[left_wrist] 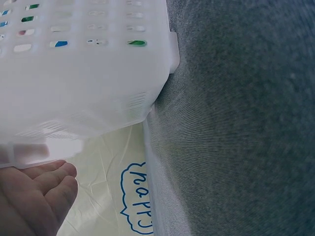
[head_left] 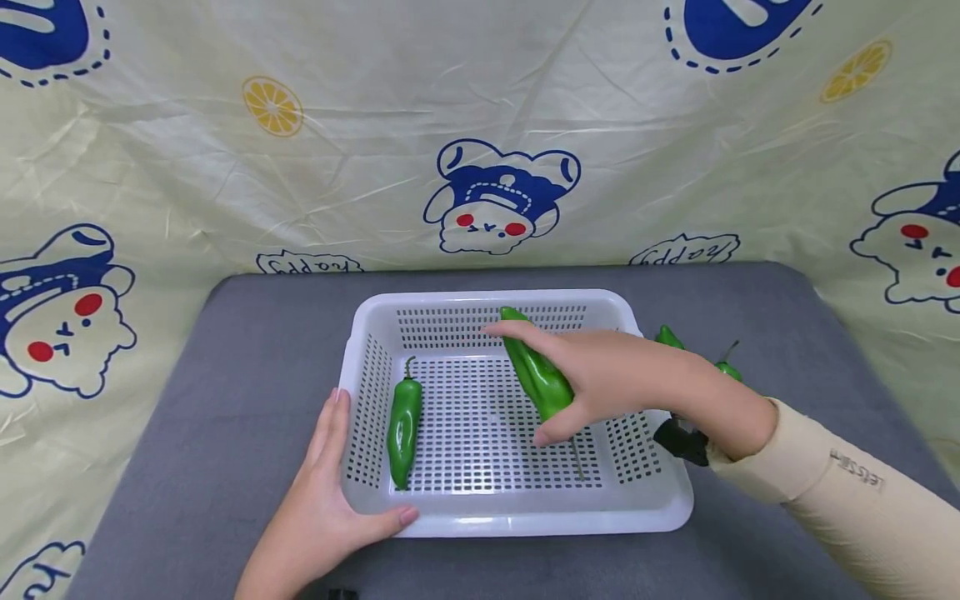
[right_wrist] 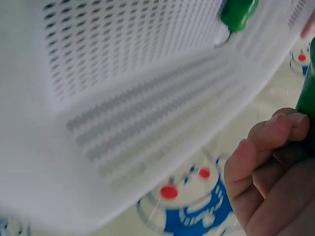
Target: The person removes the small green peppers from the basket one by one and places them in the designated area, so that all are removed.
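A white perforated plastic basket (head_left: 525, 526) stands on the grey cloth. My left hand (head_left: 322, 500) grips its near left corner, thumb over the rim and fingers along the outside; the left wrist view shows those fingers (left_wrist: 54, 184) against the rim's underside. Over the right half of the basket, my right hand (head_left: 611, 371) holds a long green pepper (head_left: 531, 367), its stem pointing toward me. Another green pepper (head_left: 406, 429) lies inside at the left, stem away from me. In the right wrist view the held pepper (right_wrist: 307, 93) is mostly cut off.
Beyond the basket's right side lie more green peppers, one (head_left: 669, 337) partly hidden by the right arm and another (head_left: 729, 369) behind the forearm. A printed cloth (head_left: 360, 192) hangs behind the grey-covered table (head_left: 247, 367).
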Tool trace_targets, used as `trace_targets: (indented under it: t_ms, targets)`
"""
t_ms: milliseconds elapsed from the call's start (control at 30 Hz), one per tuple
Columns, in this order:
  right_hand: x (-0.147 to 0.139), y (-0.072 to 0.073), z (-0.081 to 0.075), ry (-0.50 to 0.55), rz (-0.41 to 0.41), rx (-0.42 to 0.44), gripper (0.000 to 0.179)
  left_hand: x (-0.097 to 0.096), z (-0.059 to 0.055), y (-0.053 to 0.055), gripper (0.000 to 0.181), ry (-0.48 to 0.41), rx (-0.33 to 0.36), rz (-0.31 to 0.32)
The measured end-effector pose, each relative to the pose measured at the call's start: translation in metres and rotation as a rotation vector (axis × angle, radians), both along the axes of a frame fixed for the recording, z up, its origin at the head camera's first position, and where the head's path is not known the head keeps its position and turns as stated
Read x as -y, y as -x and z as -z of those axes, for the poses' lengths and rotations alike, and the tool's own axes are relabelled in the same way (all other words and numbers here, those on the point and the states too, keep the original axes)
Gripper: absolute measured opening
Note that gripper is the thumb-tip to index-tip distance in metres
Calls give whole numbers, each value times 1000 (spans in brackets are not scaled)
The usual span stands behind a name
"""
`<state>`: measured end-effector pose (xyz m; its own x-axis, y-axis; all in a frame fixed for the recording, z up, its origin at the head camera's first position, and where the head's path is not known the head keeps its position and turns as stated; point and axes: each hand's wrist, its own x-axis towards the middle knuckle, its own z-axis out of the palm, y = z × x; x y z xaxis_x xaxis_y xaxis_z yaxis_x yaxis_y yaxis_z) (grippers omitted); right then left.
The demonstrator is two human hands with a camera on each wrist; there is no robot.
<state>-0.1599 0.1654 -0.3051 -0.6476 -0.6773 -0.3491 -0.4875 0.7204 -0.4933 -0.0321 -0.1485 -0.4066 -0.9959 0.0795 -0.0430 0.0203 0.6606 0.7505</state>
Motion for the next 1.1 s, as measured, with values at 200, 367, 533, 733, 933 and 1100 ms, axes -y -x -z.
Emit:
trace_targets:
  t_ms: [200, 367, 533, 733, 933, 1100]
  targets:
    - [-44, -4, -10, -12, 142, -71, 115, -1, 0, 0, 138, -2, -9, 3]
    - [-83, -8, -15, -21, 245, -118, 118, -1, -1, -1, 138, -2, 0, 2]
    - [-120, -8, -5, -45, 344, -132, 120, 0, -3, -3, 137, 4, 4, 3]
    - [-167, -13, 27, -75, 428, -93, 121, -1, -4, -2, 137, 8, 3, 12]
    - [-194, -14, 60, -127, 442, -48, 121, -2, -4, -2, 138, 12, 8, 4]
    - [-199, -15, 80, -159, 433, -1, 122, -2, -4, -3, 138, 7, 12, -3]
